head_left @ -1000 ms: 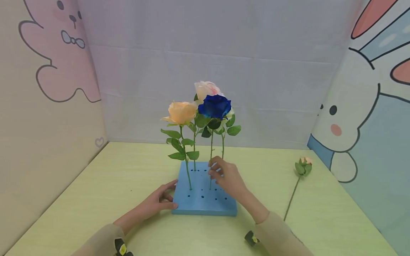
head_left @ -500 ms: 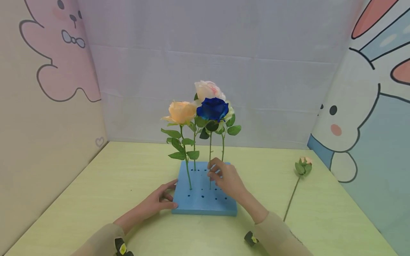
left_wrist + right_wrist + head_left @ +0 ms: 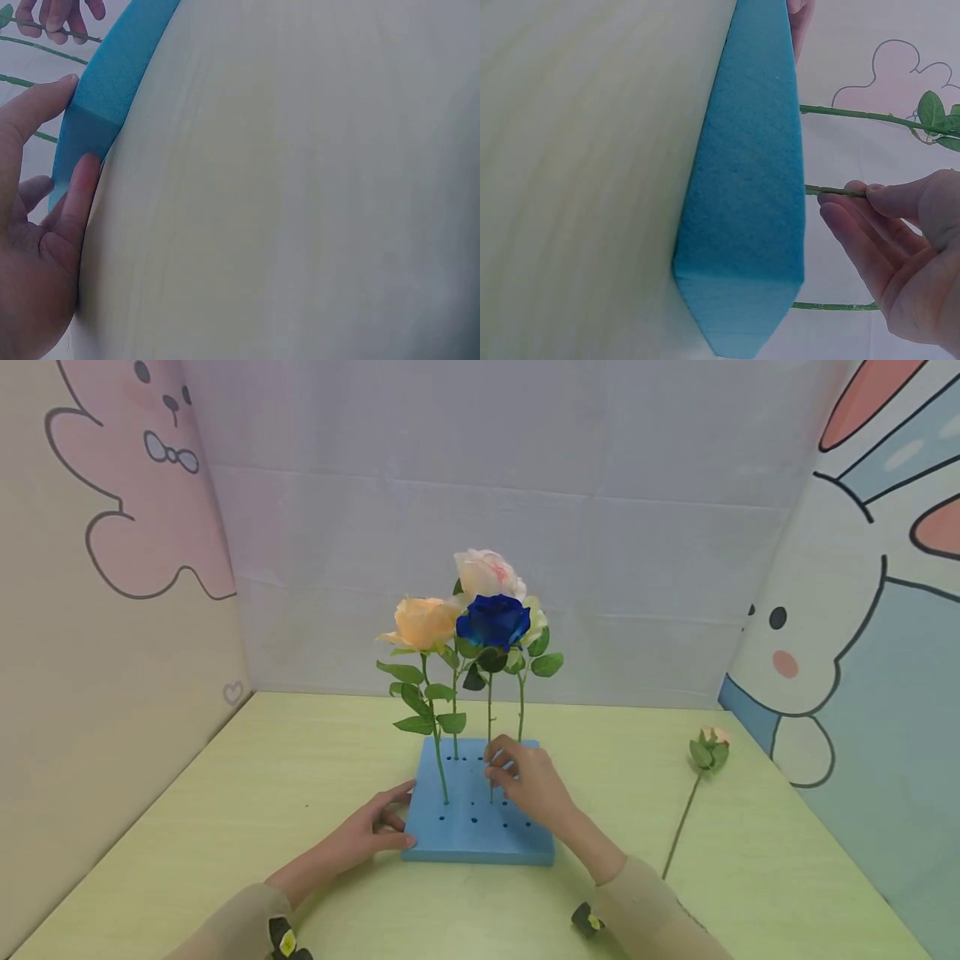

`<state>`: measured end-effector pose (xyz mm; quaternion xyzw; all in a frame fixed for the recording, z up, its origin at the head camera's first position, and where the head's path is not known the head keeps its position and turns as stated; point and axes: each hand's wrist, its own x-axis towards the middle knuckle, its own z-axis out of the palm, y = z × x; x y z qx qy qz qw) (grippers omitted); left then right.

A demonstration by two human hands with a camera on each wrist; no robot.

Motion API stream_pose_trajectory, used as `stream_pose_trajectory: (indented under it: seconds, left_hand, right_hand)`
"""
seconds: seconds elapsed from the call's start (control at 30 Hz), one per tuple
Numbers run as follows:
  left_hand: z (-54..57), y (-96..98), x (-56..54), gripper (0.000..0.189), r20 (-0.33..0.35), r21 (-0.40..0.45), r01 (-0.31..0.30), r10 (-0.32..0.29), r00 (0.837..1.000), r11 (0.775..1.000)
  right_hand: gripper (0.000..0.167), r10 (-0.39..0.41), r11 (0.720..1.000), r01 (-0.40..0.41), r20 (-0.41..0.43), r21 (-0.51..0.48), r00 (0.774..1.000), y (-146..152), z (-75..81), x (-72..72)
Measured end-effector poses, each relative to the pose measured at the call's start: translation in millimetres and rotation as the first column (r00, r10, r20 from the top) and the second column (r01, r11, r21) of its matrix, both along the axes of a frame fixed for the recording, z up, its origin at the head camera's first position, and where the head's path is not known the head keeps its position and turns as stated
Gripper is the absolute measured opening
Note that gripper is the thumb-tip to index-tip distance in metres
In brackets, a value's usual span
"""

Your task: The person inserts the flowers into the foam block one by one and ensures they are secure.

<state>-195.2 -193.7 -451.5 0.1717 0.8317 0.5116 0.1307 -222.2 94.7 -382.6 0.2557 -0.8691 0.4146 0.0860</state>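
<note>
My right hand (image 3: 528,777) pinches the stem of a blue rose (image 3: 493,621) between thumb and fingers. The stem's lower end meets the top of a blue foam block (image 3: 477,847), which has rows of holes. In the right wrist view, the stem (image 3: 834,191) rises from the block between thumb and fingertips. My left hand (image 3: 371,828) touches the block's left side, its thumb by the front left corner; in the left wrist view the fingers rest against the block (image 3: 116,79). A peach rose (image 3: 423,624), a pink-white rose (image 3: 486,573) and a cream rose (image 3: 536,620) stand upright in the block.
Another rose (image 3: 711,752), pale peach with a long stem, lies on the yellow-green table (image 3: 315,760) at the right. Walls with cartoon animals flank the table, and a pale sheet (image 3: 337,552) hangs behind. A dark strap piece (image 3: 587,919) shows by the right sleeve.
The blue rose's head has come down and slightly left, with the right hand still pinching its stem and shifting slightly the same way. The left hand and block stay put.
</note>
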Motion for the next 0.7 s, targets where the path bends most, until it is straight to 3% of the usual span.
stream_pose_trajectory:
  seconds: [0.7]
  left_hand:
    - [3.1,1.4,1.8,0.086,0.012,-0.004,-0.010,0.010,1.000,1.000]
  right_hand:
    - [0.006,0.009,1.000,-0.009,0.025,0.022,1.000,0.5,1.2,-0.4]
